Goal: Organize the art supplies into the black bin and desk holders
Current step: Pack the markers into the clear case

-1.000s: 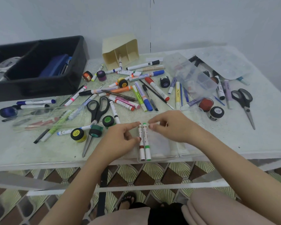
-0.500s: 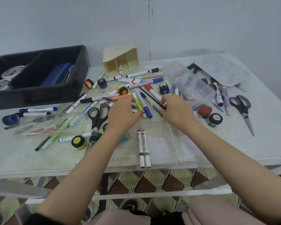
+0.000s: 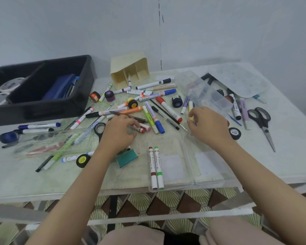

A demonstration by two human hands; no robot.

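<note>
Now, left hand curled, right hand pinching highlighter

Cream desk holder is tipped on its side, mouth facing front, one marker inside. Black bin sits just left of it, upright, with a blue case in it. Loose marker heap lies in front of the holder. Further front, a clear tray holds a brown marker and a green marker side by side. Front-right of the holder, the right hand pinches a yellow highlighter.

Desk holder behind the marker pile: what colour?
Cream. The desk holder shows plainly in the head view.
</note>
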